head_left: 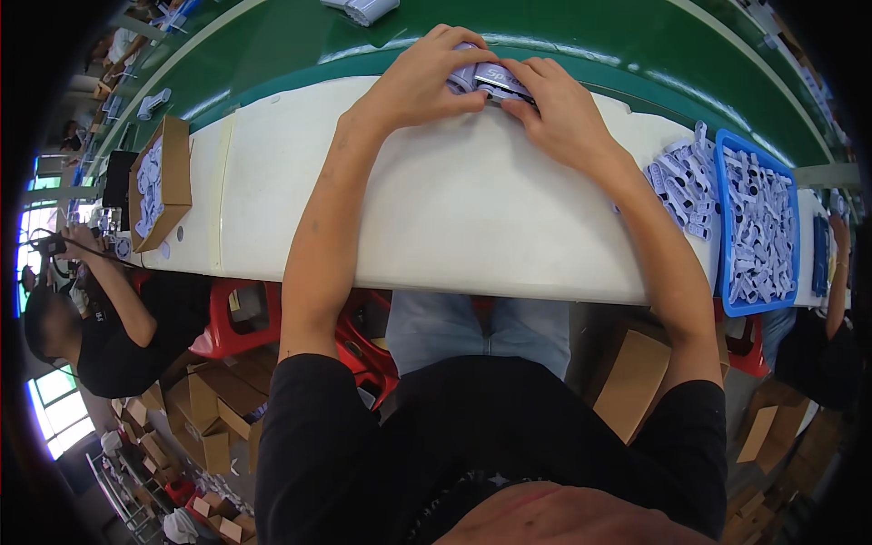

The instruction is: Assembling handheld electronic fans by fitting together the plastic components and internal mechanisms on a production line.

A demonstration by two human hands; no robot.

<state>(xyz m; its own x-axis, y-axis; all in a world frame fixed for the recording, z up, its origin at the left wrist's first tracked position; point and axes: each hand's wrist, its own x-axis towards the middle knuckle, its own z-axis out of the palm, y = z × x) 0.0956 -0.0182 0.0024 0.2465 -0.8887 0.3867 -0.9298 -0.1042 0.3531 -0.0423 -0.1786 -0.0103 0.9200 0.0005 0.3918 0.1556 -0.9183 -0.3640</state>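
At the far edge of the white table, both hands are closed around a pale purple plastic housing [493,76] with a shiny band across it. My left hand [429,80] grips its left end, fingers over the far side and thumb along the near side. Its right part is held by my right hand [556,107], thumb low and fingers curled over the top. The fingers hide much of the housing, and I cannot make out what kind of device it belongs to.
Right of my forearm lies a pile of pale purple parts [683,182] beside a blue basket [724,227] full of similar pieces. A cardboard box [176,186] of parts stands left. Beyond the table, a green conveyor belt [581,27] carries another housing [365,9]. People sit both sides.
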